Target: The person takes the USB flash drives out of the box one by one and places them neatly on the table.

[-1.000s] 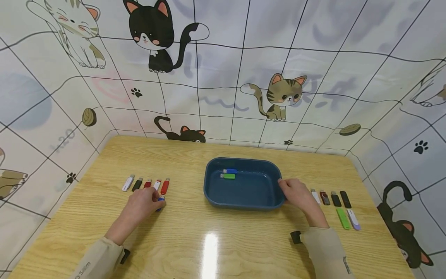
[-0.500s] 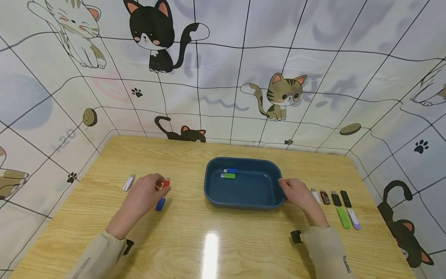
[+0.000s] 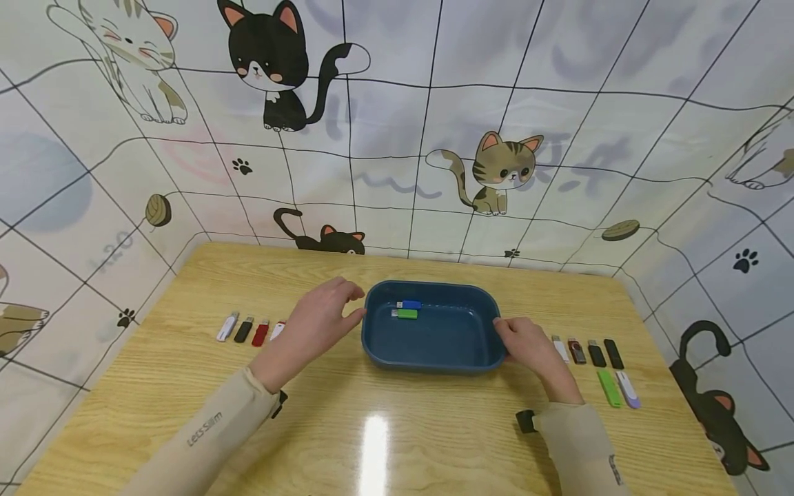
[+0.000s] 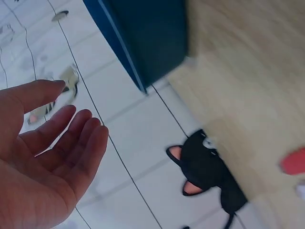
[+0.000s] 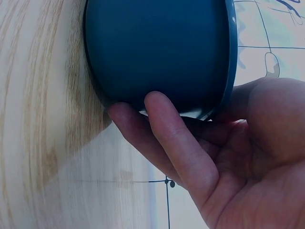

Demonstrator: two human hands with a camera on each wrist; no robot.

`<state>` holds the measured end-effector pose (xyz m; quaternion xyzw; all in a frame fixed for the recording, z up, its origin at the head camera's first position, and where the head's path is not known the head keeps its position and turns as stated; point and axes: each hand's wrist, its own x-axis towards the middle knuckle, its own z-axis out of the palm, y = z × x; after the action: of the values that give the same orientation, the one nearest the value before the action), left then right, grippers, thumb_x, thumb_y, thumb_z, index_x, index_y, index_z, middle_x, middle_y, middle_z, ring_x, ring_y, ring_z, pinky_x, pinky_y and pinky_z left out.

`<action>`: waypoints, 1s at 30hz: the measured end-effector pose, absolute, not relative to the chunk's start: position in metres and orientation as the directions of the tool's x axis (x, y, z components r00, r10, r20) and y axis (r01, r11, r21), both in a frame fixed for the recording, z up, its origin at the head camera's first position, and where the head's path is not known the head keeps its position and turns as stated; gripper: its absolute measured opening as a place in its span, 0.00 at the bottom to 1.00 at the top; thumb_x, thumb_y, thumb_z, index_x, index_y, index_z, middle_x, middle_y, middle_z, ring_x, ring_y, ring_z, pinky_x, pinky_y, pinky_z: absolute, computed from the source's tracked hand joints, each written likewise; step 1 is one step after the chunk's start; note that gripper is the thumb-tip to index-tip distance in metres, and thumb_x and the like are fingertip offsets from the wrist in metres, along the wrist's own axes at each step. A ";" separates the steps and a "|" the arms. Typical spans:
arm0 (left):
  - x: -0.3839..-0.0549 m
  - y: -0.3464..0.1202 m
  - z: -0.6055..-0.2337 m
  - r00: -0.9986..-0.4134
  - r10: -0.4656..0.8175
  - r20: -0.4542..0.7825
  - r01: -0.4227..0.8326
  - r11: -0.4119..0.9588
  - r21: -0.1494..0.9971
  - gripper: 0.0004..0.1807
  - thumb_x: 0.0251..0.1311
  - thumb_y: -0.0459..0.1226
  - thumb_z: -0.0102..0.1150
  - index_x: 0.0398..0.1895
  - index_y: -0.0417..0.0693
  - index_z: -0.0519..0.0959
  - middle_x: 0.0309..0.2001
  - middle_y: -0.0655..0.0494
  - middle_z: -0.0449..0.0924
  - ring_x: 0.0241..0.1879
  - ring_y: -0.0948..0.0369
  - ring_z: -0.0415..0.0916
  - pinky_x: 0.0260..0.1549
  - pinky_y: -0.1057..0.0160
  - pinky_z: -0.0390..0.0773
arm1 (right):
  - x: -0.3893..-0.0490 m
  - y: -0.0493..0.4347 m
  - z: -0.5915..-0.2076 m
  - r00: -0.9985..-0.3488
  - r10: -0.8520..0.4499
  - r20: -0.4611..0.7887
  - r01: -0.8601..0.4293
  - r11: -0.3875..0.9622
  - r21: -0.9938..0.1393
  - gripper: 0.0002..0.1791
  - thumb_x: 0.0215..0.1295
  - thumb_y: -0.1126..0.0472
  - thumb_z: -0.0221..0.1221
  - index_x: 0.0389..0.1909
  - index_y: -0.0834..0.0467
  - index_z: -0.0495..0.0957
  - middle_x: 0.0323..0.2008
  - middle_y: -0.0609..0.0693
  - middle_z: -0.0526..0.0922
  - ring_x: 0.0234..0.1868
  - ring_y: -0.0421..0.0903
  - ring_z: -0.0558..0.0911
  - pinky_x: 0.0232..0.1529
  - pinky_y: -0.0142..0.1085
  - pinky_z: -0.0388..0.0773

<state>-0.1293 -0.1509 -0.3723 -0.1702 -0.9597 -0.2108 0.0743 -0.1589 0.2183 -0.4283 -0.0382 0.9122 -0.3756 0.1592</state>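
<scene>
A dark blue plastic tray [image 3: 455, 337] stands mid-table with a blue USB stick [image 3: 409, 304] and a green USB stick [image 3: 406, 314] inside. My left hand [image 3: 322, 310] hovers just off the tray's left end; the left wrist view shows its palm and loosely bent fingers [image 4: 97, 148] with nothing in them. At the opposite end, my right hand [image 3: 527, 344] grips the tray's rim, thumb on the rim side and fingers against the outer wall [image 5: 157, 52]. Left of the tray lie a white stick [image 3: 227, 326], a black one [image 3: 244, 330] and a red one [image 3: 260, 333].
Another white USB stick [image 3: 277, 331] is partly covered by the left arm. To the right of the tray lie several more, among them a green one [image 3: 609, 388] and a white-and-purple one [image 3: 628, 390]. A cat-patterned cloth [image 3: 397, 138] encloses the table's back and sides.
My left hand has moved from the left row of USB sticks, rightward and away from me, to the tray's left end. The right hand stays on the tray.
</scene>
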 end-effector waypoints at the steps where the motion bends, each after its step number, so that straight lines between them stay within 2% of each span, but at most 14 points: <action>1: -0.132 -0.146 -0.371 -0.924 0.316 0.216 0.376 0.851 0.366 0.14 0.66 0.40 0.69 0.50 0.42 0.84 0.46 0.50 0.83 0.44 0.54 0.82 0.43 0.53 0.82 | -0.159 0.218 -0.428 -0.947 -0.189 -0.261 0.049 0.714 -0.698 0.25 0.84 0.53 0.43 0.29 0.62 0.78 0.25 0.53 0.76 0.31 0.46 0.84 0.35 0.42 0.85; 7: -0.148 -0.120 -0.366 -0.895 0.403 0.190 0.444 0.840 0.313 0.15 0.68 0.41 0.68 0.53 0.43 0.84 0.46 0.51 0.83 0.46 0.55 0.82 0.45 0.54 0.82 | -0.158 0.218 -0.427 -0.946 -0.196 -0.259 0.044 0.714 -0.699 0.25 0.84 0.54 0.43 0.36 0.64 0.82 0.26 0.54 0.77 0.31 0.47 0.85 0.35 0.42 0.85; 14: -0.158 -0.102 -0.366 -0.896 0.427 0.125 0.444 0.844 0.301 0.16 0.69 0.41 0.67 0.54 0.43 0.84 0.48 0.49 0.83 0.46 0.53 0.82 0.47 0.54 0.82 | -0.158 0.217 -0.425 -0.947 -0.199 -0.253 0.032 0.724 -0.689 0.25 0.84 0.54 0.42 0.35 0.65 0.82 0.25 0.54 0.77 0.30 0.47 0.85 0.35 0.43 0.84; 19: -0.165 -0.090 -0.371 -0.895 0.439 0.077 0.441 0.849 0.292 0.16 0.69 0.41 0.67 0.55 0.44 0.84 0.48 0.50 0.82 0.45 0.54 0.81 0.43 0.55 0.82 | -0.158 0.217 -0.425 -0.949 -0.189 -0.254 0.038 0.727 -0.685 0.25 0.84 0.55 0.43 0.34 0.64 0.81 0.25 0.53 0.76 0.30 0.47 0.85 0.35 0.42 0.84; 25: -0.177 -0.078 -0.383 -0.884 0.466 0.026 0.456 0.851 0.261 0.09 0.69 0.40 0.66 0.46 0.44 0.85 0.42 0.53 0.82 0.37 0.59 0.78 0.35 0.60 0.80 | -0.158 0.217 -0.426 -0.950 -0.183 -0.254 0.041 0.731 -0.681 0.25 0.84 0.55 0.43 0.28 0.62 0.79 0.24 0.53 0.77 0.28 0.46 0.84 0.35 0.42 0.84; 30: -0.186 -0.071 -0.391 -0.884 0.466 -0.018 0.451 0.864 0.225 0.07 0.70 0.39 0.66 0.41 0.45 0.85 0.38 0.55 0.81 0.34 0.61 0.75 0.32 0.63 0.79 | -0.158 0.217 -0.427 -0.952 -0.180 -0.249 0.039 0.733 -0.679 0.25 0.83 0.56 0.43 0.29 0.62 0.81 0.24 0.53 0.78 0.28 0.46 0.85 0.34 0.41 0.84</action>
<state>-0.1857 -0.0713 -0.3909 -0.2377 -0.9647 -0.1077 -0.0358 -0.1580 0.2174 -0.4269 -0.0383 0.9187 -0.3631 0.1505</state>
